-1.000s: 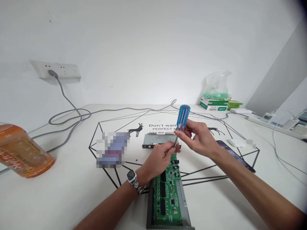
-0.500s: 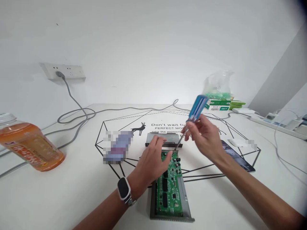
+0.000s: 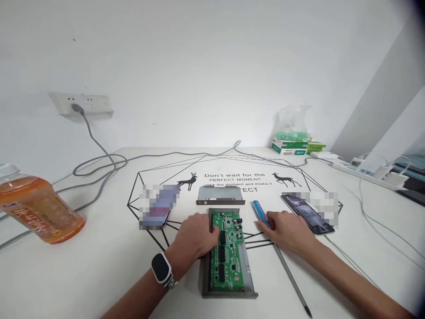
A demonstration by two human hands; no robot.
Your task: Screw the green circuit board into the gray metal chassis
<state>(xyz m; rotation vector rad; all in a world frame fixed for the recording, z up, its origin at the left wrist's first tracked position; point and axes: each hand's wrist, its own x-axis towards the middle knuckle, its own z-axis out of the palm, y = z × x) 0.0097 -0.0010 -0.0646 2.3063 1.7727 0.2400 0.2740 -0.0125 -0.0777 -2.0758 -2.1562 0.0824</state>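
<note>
A green circuit board (image 3: 236, 266) sits in a shallow grey metal case (image 3: 248, 270) in front of me on the table. My left hand (image 3: 199, 235) is closed on the case's left side, its thumb reaching over the board's edge. To the right of the case, my right hand (image 3: 282, 228) holds a screwdriver (image 3: 260, 213) low at the tabletop by its blue handle. The screwdriver's long shaft runs toward me, its dark tip near the bottom of the view. Just beyond the board lies a grey metal cover piece (image 3: 221, 195).
Phones lie left (image 3: 161, 208) and right (image 3: 307, 213) of the work. An orange drink bottle (image 3: 43, 212) stands at far left. Grey cable (image 3: 114, 166) loops along the wall. Green-and-white boxes (image 3: 288, 145) and a power strip (image 3: 368, 175) are at back right.
My right hand has lowered the screwdriver from the board's far end to the table at right, its shaft now pointing toward me. My left hand has shifted from over the board to the case's left side.
</note>
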